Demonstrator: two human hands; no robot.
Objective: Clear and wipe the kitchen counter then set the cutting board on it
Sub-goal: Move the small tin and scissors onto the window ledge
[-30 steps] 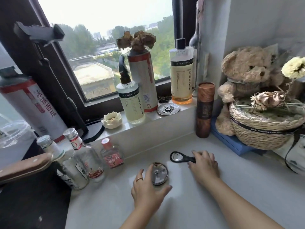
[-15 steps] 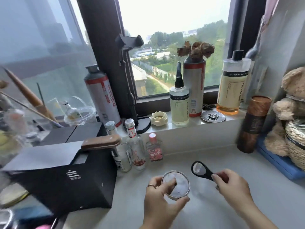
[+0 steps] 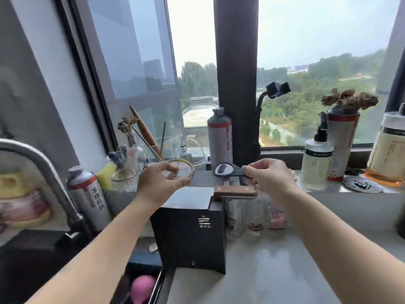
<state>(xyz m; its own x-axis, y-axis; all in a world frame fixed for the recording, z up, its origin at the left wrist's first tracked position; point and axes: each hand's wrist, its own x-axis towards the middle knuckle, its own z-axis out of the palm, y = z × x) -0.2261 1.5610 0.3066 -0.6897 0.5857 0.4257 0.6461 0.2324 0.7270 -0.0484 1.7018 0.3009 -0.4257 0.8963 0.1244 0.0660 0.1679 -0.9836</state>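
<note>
Counter (image 3: 274,273), grey and smooth, runs below the window sill; the cutting board is not in view. Two small things are held clear of the counter, above the black knife block (image 3: 190,227). My left hand (image 3: 157,185) curls round a small round glass dish (image 3: 180,171), fingers and thumb spanning its gold-edged rim. My right hand (image 3: 269,178) pinches the handle of a black bottle opener (image 3: 223,170), whose ring end points left toward the dish. I judge the dish light, rigid, slick and breakable, so it is best gripped across the rim and set down flat. The opener looks stiff and light, and the handle pinch should serve. By my reading, the small bottles (image 3: 256,216) beside the block are yet to be cleared.
</note>
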